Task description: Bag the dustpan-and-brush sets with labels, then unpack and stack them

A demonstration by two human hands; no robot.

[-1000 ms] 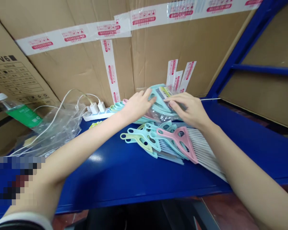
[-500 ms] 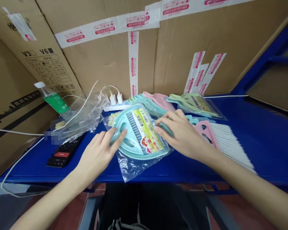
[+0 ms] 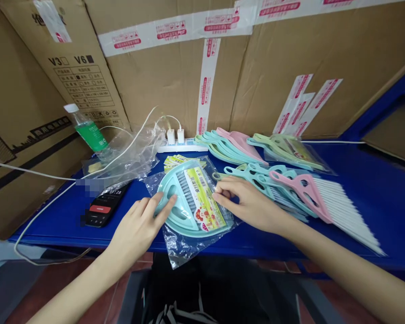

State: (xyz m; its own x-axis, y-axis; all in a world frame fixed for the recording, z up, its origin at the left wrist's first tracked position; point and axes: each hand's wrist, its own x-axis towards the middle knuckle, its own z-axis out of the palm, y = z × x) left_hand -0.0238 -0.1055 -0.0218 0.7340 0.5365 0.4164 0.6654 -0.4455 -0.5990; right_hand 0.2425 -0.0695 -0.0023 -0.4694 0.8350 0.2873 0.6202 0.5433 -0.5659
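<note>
A mint-green plastic dustpan with a small brush [image 3: 175, 202] lies flat in a transparent bag [image 3: 178, 245] with a yellow label, near the table's front edge. My left hand [image 3: 138, 222] rests on the dustpan's lower left side, fingers slightly apart. My right hand [image 3: 246, 204] hovers at the bag's upper right, its fingertips bunched close to the label. Whether those fingertips pinch the bag cannot be seen. To its right lies a heap of mint brushes with a pink one [image 3: 300, 191] on top.
Behind stand overlapping mint and pink dustpans [image 3: 229, 146] and a bagged green set [image 3: 290, 150]. On the blue table [image 3: 54, 225] lie a phone [image 3: 104, 209], crumpled plastic [image 3: 128, 157], and a power strip [image 3: 178, 146] with chargers. A water bottle [image 3: 87, 135] and cardboard boxes stand behind.
The bagged dustpan has come from the back of the table to lie flat at the front. My right hand has drawn back to the bag's edge, and my view has swung left and risen.
</note>
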